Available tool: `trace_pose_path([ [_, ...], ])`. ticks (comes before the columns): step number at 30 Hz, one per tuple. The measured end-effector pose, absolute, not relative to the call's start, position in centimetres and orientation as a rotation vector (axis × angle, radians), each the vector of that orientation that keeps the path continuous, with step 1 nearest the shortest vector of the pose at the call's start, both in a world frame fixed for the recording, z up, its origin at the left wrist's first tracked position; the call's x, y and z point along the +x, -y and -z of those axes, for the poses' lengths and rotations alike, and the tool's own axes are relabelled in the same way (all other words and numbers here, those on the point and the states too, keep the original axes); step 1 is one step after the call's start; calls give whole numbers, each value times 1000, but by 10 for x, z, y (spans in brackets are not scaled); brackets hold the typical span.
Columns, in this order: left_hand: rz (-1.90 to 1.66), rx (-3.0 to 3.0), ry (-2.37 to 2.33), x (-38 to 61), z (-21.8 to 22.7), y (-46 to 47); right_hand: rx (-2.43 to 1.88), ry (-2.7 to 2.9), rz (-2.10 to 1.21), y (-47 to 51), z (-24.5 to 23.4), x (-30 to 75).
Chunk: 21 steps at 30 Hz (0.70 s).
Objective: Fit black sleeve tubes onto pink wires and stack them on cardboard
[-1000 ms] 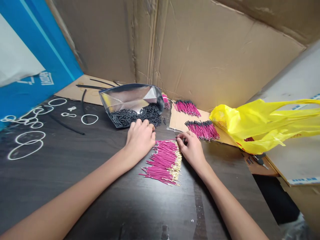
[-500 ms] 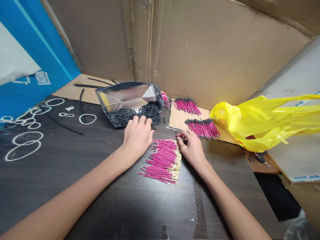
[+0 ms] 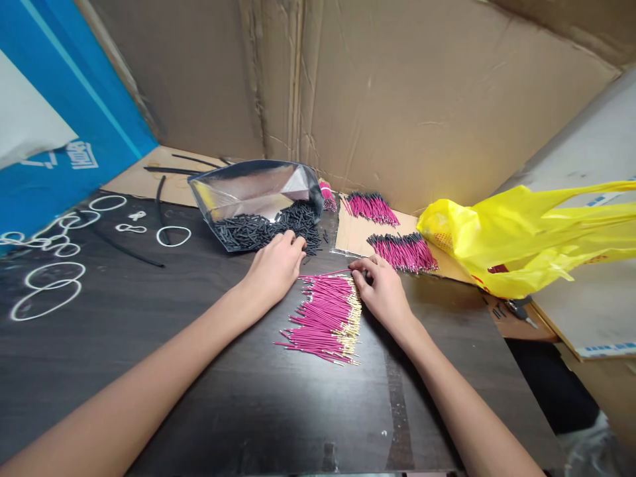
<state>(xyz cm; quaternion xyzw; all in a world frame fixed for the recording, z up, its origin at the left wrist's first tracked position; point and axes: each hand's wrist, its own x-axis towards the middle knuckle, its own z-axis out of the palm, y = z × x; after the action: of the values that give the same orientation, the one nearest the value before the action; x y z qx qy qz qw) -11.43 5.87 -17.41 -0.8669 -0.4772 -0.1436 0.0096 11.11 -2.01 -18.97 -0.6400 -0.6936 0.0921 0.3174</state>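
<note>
My left hand (image 3: 279,264) is at the front right edge of a pile of short black tube pieces (image 3: 243,230) in an open silvery bag (image 3: 248,192). Its fingers are bent and drawn together; what they hold, if anything, is hidden. My right hand (image 3: 381,286) pinches the right end of a thin magenta wire (image 3: 325,273), which stretches left towards the other hand. Just below lies a flat row of magenta wires (image 3: 318,318), their gold tips to the right and silvery tips to the left.
Behind, magenta wires with black ends (image 3: 405,253) rest on a cardboard piece (image 3: 350,232). A yellow plastic bag (image 3: 497,238) lies at the right, above some keys (image 3: 521,313). White rubber bands (image 3: 54,275) and black tubing lengths (image 3: 161,205) are at the left.
My left hand has turned slightly to the right, its fingers drawing together at the pile's edge. My right hand stays almost in place, still pinching the wire.
</note>
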Motion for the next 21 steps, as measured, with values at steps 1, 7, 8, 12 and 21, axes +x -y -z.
trace_pose_path([
  [1, 483, -2727, 1475, -115, 175, -60, -1684, 1835, -245, 20, 189, 112],
  [7, 875, -2865, 1411, -113, 182, -63, -1613, 1934, -278, 27, 182, 108],
  [8, 937, -2890, 1391, -112, 183, -62, -1593, 1961, -289, 29, 181, 106],
  [12, 1025, -2979, 1303, -106, 185, -59, -1500, 2059, -357, 32, 177, 99],
  [21, 1045, -3217, 1115, -100, 181, -53, -1394, 2185, -450, 38, 171, 96],
])
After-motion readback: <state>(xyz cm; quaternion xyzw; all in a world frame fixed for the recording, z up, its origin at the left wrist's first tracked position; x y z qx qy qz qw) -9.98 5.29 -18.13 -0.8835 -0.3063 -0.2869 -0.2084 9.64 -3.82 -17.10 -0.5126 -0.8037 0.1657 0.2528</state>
